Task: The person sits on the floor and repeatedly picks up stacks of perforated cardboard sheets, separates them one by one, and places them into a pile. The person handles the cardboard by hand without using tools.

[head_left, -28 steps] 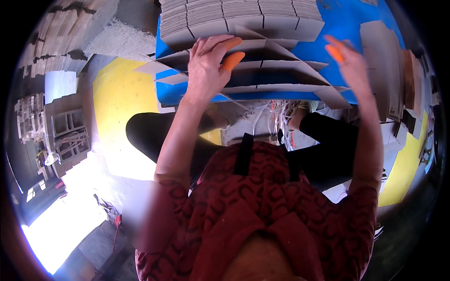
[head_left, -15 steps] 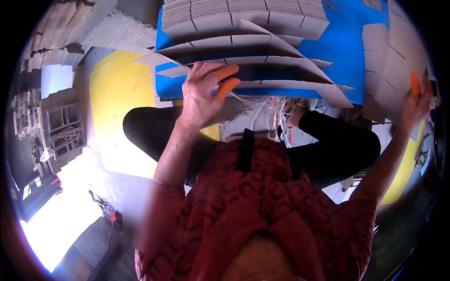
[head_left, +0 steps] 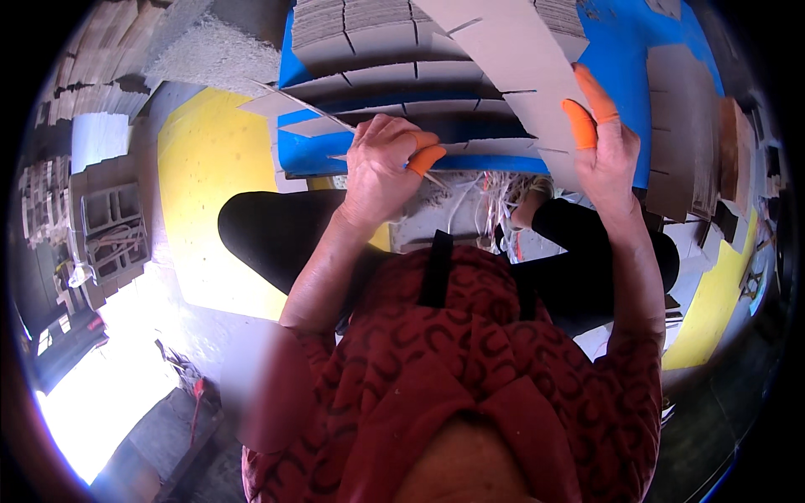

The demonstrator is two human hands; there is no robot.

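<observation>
Orange covers sit on the thumb and a finger of each hand. My right hand [head_left: 608, 159] grips a wide slotted cardboard strip [head_left: 524, 67], which slants up and left over the work surface. My left hand [head_left: 381, 172] is closed at the near left, pinching a narrow cardboard cross strip [head_left: 310, 107] seen almost edge-on. Several slotted cardboard strips [head_left: 386, 80] stand on edge in rows on the blue surface [head_left: 616, 75], joined at their left by this cross strip. The wide strip hides their right ends.
A thick stack of slotted cardboard [head_left: 377, 25] lies at the back of the blue surface. More cardboard sheets [head_left: 675, 126] stand along its right side. A yellow panel [head_left: 218, 201] and a grey crate [head_left: 113, 210] are at left. Tangled strings [head_left: 495, 201] lie on the floor between my feet.
My right hand has come from the cardboard at far right to the middle, bringing a wide strip with it. My left hand has shifted slightly right, still pinching the cross strip.
</observation>
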